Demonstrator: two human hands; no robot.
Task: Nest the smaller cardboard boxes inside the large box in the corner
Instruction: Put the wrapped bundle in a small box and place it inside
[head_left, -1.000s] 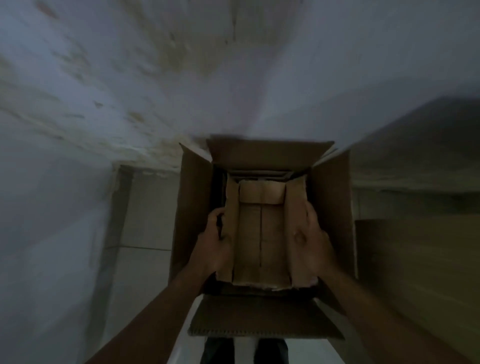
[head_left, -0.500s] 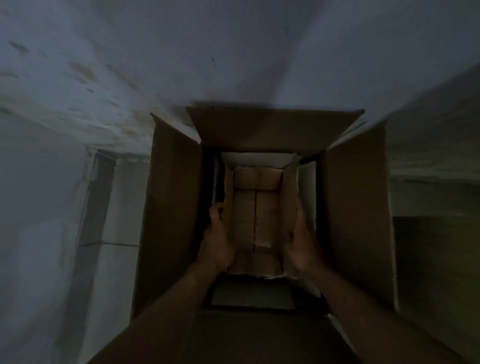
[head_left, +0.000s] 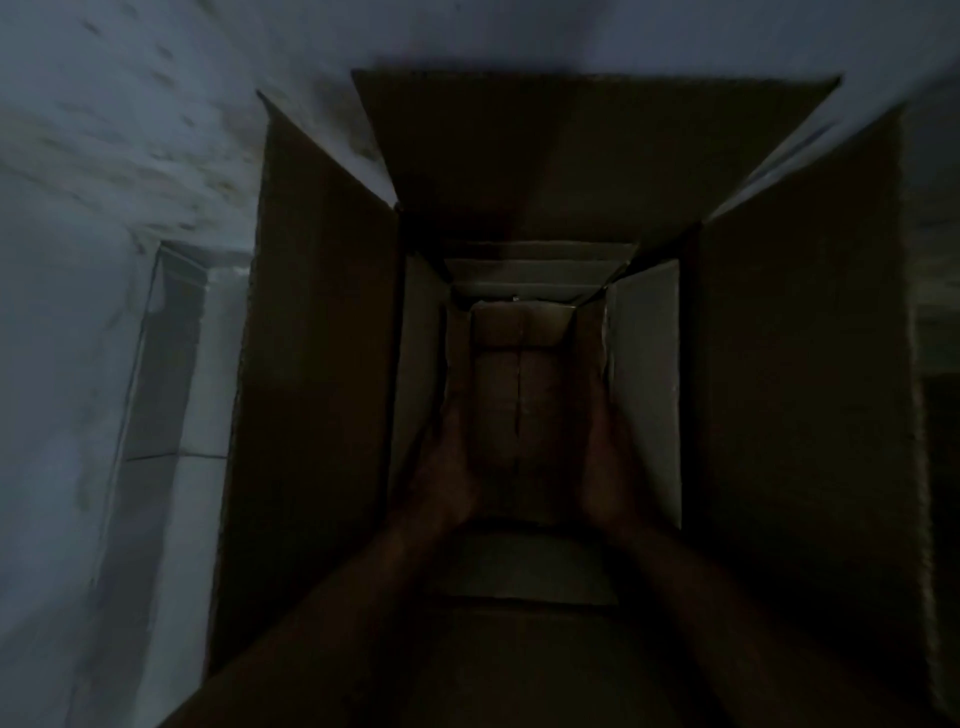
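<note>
The step now looks like setting one more box down into the nest, and we think slow and straight is best. The large box (head_left: 311, 364) stands all around our hands with its flaps up, so we should not bump those flaps with our arms. Inside it, just outside our hands on each side, sits a pale box (head_left: 644, 389). Its walls are close, so our knuckles may rub. The small box (head_left: 519, 395) is between our hands. Our left hand (head_left: 447, 483) presses its left wall and our right hand (head_left: 605, 467) presses its right wall. The fingers seem to lie along the walls, but it is too dark to tell if the thumbs hook over the rim. We should hold it level.

The large box holds the pale box. The pale box holds the small box. The small box looks empty.
</note>
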